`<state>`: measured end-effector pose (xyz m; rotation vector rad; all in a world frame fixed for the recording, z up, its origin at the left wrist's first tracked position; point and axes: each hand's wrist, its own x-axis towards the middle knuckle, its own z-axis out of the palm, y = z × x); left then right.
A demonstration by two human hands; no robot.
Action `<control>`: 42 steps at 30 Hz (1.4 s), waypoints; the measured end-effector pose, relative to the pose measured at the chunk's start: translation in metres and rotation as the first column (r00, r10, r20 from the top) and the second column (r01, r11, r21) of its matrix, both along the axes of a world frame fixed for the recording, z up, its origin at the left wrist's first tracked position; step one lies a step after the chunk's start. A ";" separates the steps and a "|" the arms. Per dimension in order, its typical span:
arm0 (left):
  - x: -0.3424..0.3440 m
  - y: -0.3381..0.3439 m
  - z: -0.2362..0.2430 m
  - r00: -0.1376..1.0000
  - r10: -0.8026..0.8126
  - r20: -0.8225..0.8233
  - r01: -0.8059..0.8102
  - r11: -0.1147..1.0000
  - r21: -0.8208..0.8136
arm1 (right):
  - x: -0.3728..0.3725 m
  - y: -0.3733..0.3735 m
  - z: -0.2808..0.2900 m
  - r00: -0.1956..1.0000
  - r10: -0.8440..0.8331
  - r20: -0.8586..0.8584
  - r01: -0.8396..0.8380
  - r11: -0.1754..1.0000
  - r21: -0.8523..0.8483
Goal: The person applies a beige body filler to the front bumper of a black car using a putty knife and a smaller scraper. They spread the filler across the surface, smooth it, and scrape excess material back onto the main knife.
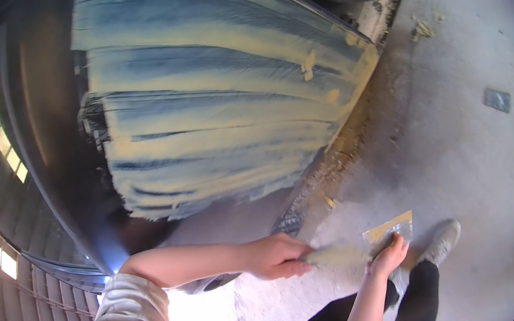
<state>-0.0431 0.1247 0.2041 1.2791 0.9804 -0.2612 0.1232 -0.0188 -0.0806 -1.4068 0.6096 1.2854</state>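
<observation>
In front of me and to the left is a dark car body panel [31, 57], coated with streaky pale-yellow filler [213, 96]. Small thicker dabs sit toward its right edge. My left hand [277, 256] is closed on the handle end of a putty knife [342, 256], whose pale blade is smeared by motion. That blade points right, close to the flat metal spreader [388, 232] in my right hand [391, 252]. Yellow filler lies along the spreader's upper edge, and my fingers grip its lower part. Both hands are off the panel, low and to its right.
Pale concrete floor [446, 157] stretches along the right. A flat dark rectangular piece [497, 100] lies there, with yellowish scraps [423, 29] farther back. My shoe [441, 241] stands near the spreader. Ridged wall and bright windows reflect in the car's dark side at left.
</observation>
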 end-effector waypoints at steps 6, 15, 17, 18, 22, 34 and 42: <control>0.044 -0.069 0.056 0.701 0.709 0.075 -0.651 0.679 -0.340 | 0.071 -0.017 0.099 0.992 0.056 0.114 -0.065 0.995 0.071; 0.083 -0.090 0.240 0.515 0.812 0.275 -0.700 0.583 -0.411 | 0.110 0.049 0.452 0.985 0.128 0.113 -0.170 0.766 0.619; 0.075 -0.098 0.271 0.548 0.795 0.260 -0.695 0.605 -0.388 | 0.102 0.049 0.499 0.974 0.084 0.211 -0.212 0.668 0.714; 0.069 -0.102 0.280 0.574 0.766 0.290 -0.665 0.642 -0.381 | 0.099 0.046 0.516 0.954 0.105 0.280 -0.278 0.655 0.703; 0.050 -0.113 0.310 0.786 0.562 0.259 -0.523 0.827 -0.207 | 0.086 0.022 0.555 0.877 0.151 0.456 -0.450 0.591 0.670; 0.025 -0.185 0.400 0.948 0.065 0.312 -0.102 0.989 0.105 | 0.090 -0.124 0.720 0.611 -0.051 0.790 -0.650 0.536 0.538; 0.095 -0.223 0.457 0.870 0.174 0.461 0.090 0.864 -0.496 | 0.184 -0.222 0.792 -0.428 -0.255 0.867 -0.805 0.544 -0.237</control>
